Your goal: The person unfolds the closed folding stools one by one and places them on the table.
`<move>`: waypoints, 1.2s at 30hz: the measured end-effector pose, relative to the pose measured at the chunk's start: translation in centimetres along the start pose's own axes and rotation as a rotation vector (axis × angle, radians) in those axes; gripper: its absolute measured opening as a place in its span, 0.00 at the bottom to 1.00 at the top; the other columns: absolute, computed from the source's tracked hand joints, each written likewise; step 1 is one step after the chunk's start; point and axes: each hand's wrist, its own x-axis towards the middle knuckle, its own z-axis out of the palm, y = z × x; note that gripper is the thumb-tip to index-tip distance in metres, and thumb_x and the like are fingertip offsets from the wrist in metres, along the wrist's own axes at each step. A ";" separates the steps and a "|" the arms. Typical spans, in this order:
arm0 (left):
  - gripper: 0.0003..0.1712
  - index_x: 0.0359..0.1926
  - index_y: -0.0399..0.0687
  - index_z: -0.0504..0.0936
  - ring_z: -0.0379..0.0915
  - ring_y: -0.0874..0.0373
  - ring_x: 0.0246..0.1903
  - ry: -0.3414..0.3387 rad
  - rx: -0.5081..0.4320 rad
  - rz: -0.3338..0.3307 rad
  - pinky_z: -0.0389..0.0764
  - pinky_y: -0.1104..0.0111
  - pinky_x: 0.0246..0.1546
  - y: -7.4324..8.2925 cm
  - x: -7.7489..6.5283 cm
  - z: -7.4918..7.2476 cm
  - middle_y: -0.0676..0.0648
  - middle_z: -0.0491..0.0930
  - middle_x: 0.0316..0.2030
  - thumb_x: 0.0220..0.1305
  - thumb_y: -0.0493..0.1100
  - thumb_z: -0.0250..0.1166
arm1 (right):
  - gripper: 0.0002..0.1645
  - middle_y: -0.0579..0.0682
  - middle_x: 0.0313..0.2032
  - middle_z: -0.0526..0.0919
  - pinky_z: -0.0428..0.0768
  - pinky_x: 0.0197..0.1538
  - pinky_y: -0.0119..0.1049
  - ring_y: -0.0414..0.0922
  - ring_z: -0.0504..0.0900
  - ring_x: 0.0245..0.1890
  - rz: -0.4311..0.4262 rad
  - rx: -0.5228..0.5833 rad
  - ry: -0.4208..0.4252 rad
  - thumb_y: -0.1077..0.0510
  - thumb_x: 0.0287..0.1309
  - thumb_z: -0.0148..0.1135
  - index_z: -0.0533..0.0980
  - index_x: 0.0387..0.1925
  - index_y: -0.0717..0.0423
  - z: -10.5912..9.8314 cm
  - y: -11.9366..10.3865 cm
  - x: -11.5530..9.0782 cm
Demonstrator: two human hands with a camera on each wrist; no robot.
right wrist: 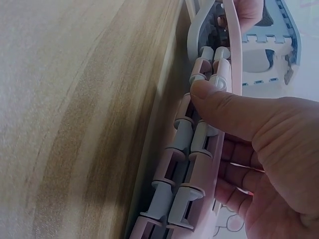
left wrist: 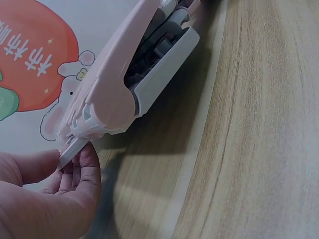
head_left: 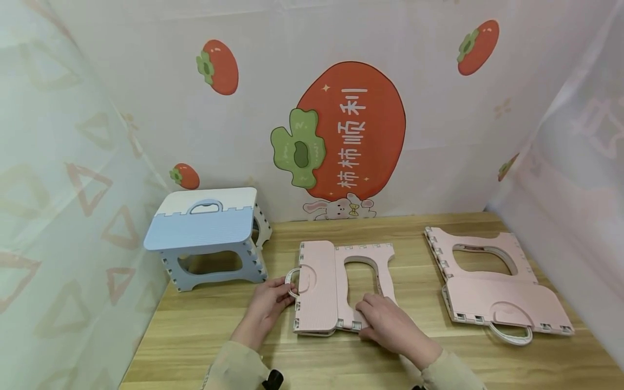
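A pink folding stool [head_left: 319,309] lies folded nearly flat at the middle of the wooden table, its seat half on the left and its leg panel with a large cutout on the right. My left hand [head_left: 263,311] pinches the white carry handle [left wrist: 73,153] at the stool's left edge between thumb and fingers. At the near right, my right hand [head_left: 390,322] grips the leg panel. In the right wrist view my thumb [right wrist: 224,109] presses on the hinged edge [right wrist: 182,134], while the other fingers lie on the panel's outer face.
An unfolded blue and white stool [head_left: 200,230] stands upright at the back left. Another folded pink stool [head_left: 502,295] lies at the right, its white handle [head_left: 512,336] toward me. Behind the wooden table [head_left: 205,336] hangs a curtain [head_left: 439,135] printed with persimmons.
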 end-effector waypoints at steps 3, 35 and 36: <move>0.23 0.66 0.19 0.67 0.80 0.56 0.40 0.003 -0.016 -0.008 0.83 0.66 0.44 0.2 -0.1 0.0 0.38 0.82 0.43 0.74 0.29 0.55 | 0.25 0.41 0.36 0.76 0.77 0.43 0.38 0.38 0.73 0.37 -0.004 0.003 0.002 0.51 0.45 0.82 0.81 0.43 0.54 -0.1 0.1 0.0; 0.25 0.67 0.20 0.62 0.82 0.56 0.39 -0.091 -0.215 0.016 0.85 0.69 0.48 2.0 -0.7 0.6 0.41 0.81 0.41 0.73 0.27 0.55 | 0.21 0.39 0.36 0.73 0.71 0.36 0.33 0.35 0.66 0.33 0.016 0.126 -0.035 0.54 0.50 0.80 0.81 0.45 0.53 -1.8 0.4 0.0; 0.25 0.66 0.21 0.63 0.83 0.56 0.39 -0.088 -0.220 0.015 0.85 0.68 0.48 2.1 -0.8 0.6 0.42 0.82 0.40 0.72 0.27 0.56 | 0.21 0.39 0.36 0.74 0.71 0.36 0.32 0.35 0.66 0.33 0.013 0.126 -0.030 0.53 0.50 0.80 0.81 0.45 0.52 -1.8 0.4 0.0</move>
